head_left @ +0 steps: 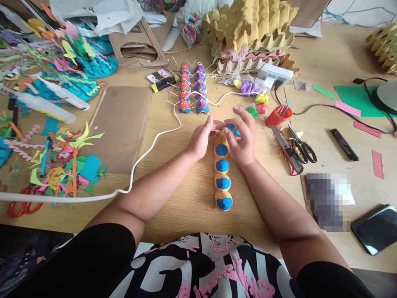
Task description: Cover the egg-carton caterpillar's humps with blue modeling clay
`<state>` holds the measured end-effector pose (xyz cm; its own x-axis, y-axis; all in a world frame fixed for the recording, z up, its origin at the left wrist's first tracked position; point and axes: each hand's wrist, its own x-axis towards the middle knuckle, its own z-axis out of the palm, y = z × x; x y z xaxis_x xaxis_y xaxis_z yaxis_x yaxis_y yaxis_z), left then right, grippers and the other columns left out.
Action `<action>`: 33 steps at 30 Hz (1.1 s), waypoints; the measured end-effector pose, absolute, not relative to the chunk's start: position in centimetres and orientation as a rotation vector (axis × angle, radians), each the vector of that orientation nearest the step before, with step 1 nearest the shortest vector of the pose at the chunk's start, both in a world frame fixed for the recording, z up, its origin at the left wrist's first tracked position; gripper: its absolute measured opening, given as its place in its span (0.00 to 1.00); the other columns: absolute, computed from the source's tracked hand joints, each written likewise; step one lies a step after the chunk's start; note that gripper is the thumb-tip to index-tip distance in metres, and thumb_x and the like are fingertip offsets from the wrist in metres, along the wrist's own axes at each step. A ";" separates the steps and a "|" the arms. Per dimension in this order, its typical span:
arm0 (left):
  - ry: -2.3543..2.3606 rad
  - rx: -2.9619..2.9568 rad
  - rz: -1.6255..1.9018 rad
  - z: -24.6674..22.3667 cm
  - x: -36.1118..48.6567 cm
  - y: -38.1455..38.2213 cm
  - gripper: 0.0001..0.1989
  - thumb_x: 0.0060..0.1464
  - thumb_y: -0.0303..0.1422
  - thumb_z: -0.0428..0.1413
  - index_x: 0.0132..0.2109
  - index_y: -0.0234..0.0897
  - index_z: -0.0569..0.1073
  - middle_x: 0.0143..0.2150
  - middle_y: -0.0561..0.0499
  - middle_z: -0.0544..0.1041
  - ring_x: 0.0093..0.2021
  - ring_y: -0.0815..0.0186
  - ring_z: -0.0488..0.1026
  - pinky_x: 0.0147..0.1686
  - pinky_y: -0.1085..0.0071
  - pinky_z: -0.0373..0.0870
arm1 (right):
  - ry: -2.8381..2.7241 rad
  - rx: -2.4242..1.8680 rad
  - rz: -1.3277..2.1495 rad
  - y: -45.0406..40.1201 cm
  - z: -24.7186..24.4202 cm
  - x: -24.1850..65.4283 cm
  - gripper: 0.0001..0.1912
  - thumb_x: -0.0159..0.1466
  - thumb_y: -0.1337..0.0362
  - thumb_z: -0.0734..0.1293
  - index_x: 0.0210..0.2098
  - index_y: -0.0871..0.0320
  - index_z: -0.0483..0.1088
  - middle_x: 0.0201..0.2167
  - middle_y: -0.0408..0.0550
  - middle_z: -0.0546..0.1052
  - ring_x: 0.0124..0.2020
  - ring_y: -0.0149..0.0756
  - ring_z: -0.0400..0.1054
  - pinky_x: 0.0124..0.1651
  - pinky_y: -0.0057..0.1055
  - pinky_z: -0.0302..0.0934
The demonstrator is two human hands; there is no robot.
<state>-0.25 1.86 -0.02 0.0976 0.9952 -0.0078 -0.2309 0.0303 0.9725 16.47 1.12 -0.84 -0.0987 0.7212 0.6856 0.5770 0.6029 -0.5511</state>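
Observation:
An orange egg-carton strip (218,174) lies lengthwise on the wooden table, its cups holding blue clay (222,166). At the strip's far end, my left hand (201,136) has its fingertips against the carton's edge, the thumb raised; any small thing between the fingers is hidden. My right hand (242,134) is on the other side of that end, with its thumb and index finger near a blue clay piece (231,127) and the other fingers curved above. Beyond my hands stand two decorated egg-carton caterpillars, one red (184,85) and one purple (200,87).
A white cable (155,138) crosses the table on the left, near a cardboard sheet (119,128) and paper scraps (62,161). On the right are an orange cup (278,116), a cutter (287,151) and black scissors (302,149). Egg trays (251,33) are stacked behind.

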 end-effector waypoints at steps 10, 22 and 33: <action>0.815 1.008 1.326 -0.3 -0.2 2.2 0.16 0.61 0.48 0.71 0.43 0.41 0.81 0.42 0.52 0.86 0.47 0.67 0.82 0.41 0.73 0.71 | -1.216 -1.097 0.544 3.1 -2.6 17.1 0.26 0.76 0.36 0.63 0.42 0.52 0.72 0.39 0.47 0.80 0.44 0.40 0.78 0.53 0.41 0.75; 0.876 1.009 1.382 -0.2 -0.2 2.5 0.30 0.71 0.55 0.59 0.27 0.41 0.64 0.18 0.60 0.59 0.20 0.74 0.56 0.24 0.71 0.56 | -1.282 -1.090 0.664 2.3 -1.4 16.4 0.33 0.72 0.28 0.63 0.31 0.52 0.67 0.28 0.43 0.74 0.33 0.35 0.71 0.43 0.35 0.70; 1.091 1.039 1.413 -0.5 -0.2 2.7 0.27 0.66 0.58 0.63 0.31 0.40 0.76 0.27 0.54 0.76 0.29 0.71 0.73 0.36 0.71 0.71 | -1.648 -1.059 0.685 1.8 -1.5 16.2 0.27 0.76 0.34 0.62 0.42 0.51 0.72 0.41 0.48 0.85 0.43 0.40 0.77 0.49 0.38 0.71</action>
